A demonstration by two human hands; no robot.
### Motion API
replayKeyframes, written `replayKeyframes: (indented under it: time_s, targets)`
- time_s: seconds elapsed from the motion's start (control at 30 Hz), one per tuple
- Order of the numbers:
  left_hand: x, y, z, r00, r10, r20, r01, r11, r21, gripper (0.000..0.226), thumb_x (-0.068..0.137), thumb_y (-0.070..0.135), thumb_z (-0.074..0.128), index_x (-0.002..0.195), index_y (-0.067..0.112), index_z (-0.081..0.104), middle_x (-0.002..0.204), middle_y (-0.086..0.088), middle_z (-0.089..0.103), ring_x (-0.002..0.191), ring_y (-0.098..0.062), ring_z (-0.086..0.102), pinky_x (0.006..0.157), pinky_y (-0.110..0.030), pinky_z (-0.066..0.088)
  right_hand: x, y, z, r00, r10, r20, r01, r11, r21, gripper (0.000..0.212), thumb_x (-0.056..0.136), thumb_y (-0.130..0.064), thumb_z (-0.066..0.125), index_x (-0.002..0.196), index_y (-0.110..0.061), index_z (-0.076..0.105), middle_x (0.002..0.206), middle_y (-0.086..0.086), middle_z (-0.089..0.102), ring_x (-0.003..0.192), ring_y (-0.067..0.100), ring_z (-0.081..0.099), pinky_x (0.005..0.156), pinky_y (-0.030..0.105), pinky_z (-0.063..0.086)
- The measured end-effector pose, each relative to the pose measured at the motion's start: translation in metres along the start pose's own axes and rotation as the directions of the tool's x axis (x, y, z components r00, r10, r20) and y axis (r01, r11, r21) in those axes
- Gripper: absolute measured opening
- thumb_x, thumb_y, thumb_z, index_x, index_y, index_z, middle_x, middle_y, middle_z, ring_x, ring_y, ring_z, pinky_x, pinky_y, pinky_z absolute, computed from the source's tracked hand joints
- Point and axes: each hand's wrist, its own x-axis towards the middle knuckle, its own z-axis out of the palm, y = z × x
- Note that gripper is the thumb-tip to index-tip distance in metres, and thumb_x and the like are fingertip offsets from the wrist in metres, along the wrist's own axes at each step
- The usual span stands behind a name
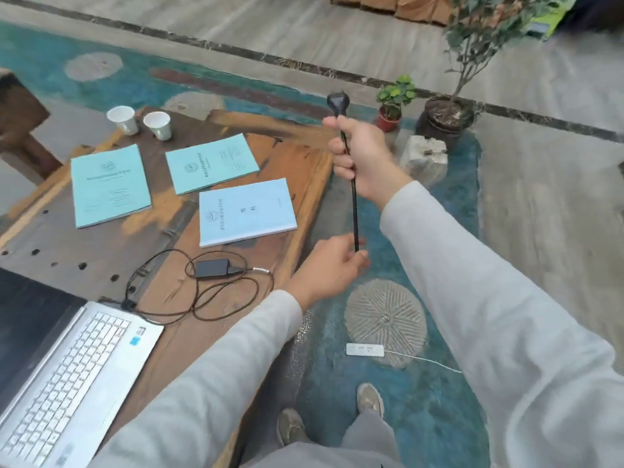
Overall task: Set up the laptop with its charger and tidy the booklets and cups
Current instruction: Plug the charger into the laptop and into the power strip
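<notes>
Your right hand (366, 160) fist-clamped on black power cord (354, 211) past table's right edge, plug (337, 103) up. Left hand (332, 268) pinches cord's lower end; run beyond hidden. Laptop (67, 376) cut off at near-left corner. Charger brick (212, 267) mid-table.

The laptop (67, 373) is cut off by the left and bottom edges, the booklets' (109, 185) print is too small to read, and the power cable (354, 211) vanishes inside both hands.

booklets (110, 185): pale turquoise | cups (122, 119): white | cable (354, 211): black | laptop (77, 376): silver
</notes>
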Motion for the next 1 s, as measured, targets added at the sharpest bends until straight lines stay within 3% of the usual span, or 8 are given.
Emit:
replayKeyframes:
  time_s: [0.07,0.2,0.27,0.37,0.57,0.77,1.0]
  targets:
    - [0.008,0.000,0.024,0.997,-0.015,0.079,0.009,0.997,0.082,0.026,0.099,0.024,0.052,0.121,0.016,0.064,0.097,0.002,0.077,0.099,-0.019,0.069,0.083,-0.023,0.046,-0.007,0.008,-0.031,0.999,-0.021,-0.047,0.022,0.999,0.024,0.028,0.103,-0.019,0.042,0.118,-0.005,0.060,0.057,-0.001,0.049,0.035,0.008,0.030,0.035,0.019,0.017]
    - [0.022,-0.007,0.072,0.971,-0.074,0.229,0.037,0.986,0.162,0.022,0.098,0.032,0.052,0.105,0.018,0.068,0.073,0.004,0.066,0.093,-0.031,0.066,0.072,-0.032,0.044,-0.019,0.033,-0.096,0.989,-0.028,-0.147,0.019,0.998,-0.063,0.038,0.107,-0.037,0.041,0.112,-0.008,0.065,0.058,-0.003,0.040,0.035,0.007,0.023,0.035,0.020,0.015]
    - [0.032,-0.005,0.095,0.965,-0.077,0.252,0.048,0.992,0.118,0.031,0.098,0.046,0.051,0.109,0.022,0.068,0.086,0.001,0.074,0.094,-0.024,0.068,0.081,-0.032,0.050,-0.025,0.047,-0.128,0.980,-0.040,-0.193,0.021,0.995,-0.100,0.030,0.108,-0.037,0.041,0.104,-0.015,0.062,0.050,-0.006,0.038,0.033,0.005,0.022,0.034,0.018,0.014]
    - [0.054,0.003,0.122,0.977,-0.084,0.197,0.081,0.996,0.023,0.048,0.093,0.064,0.047,0.121,0.030,0.064,0.112,0.002,0.075,0.112,-0.013,0.065,0.097,-0.028,0.047,-0.029,0.071,-0.175,0.962,-0.028,-0.273,-0.001,0.994,-0.105,0.028,0.108,-0.033,0.040,0.097,-0.018,0.061,0.047,-0.007,0.039,0.031,0.004,0.023,0.034,0.015,0.016]
    - [0.120,-0.011,0.171,0.978,-0.173,0.115,0.165,0.983,0.080,0.047,0.098,0.051,0.051,0.134,0.022,0.060,0.128,-0.004,0.068,0.124,-0.016,0.059,0.105,-0.027,0.041,-0.031,0.153,-0.266,0.922,0.130,-0.364,-0.136,0.991,0.010,0.029,0.107,-0.027,0.041,0.097,-0.013,0.065,0.057,-0.002,0.045,0.033,0.004,0.030,0.033,0.016,0.018]
    - [0.169,-0.094,0.253,0.911,-0.362,0.200,0.317,0.922,0.223,0.053,0.097,0.045,0.055,0.143,0.020,0.049,0.130,-0.005,0.067,0.124,-0.020,0.059,0.105,-0.026,0.037,-0.032,0.269,-0.334,0.864,0.270,-0.425,-0.269,0.961,0.063,0.028,0.105,-0.036,0.049,0.088,-0.019,0.064,0.054,-0.005,0.044,0.034,0.002,0.032,0.032,0.017,0.024]
    - [0.214,-0.250,0.370,0.847,-0.429,0.315,0.314,0.880,0.357,0.059,0.096,0.046,0.055,0.148,0.021,0.041,0.138,-0.012,0.059,0.127,-0.030,0.053,0.105,-0.035,0.040,0.010,0.419,-0.381,0.796,0.419,-0.437,-0.362,0.908,0.212,0.030,0.106,-0.034,0.046,0.094,-0.017,0.068,0.047,-0.010,0.048,0.037,0.005,0.037,0.036,0.019,0.027]
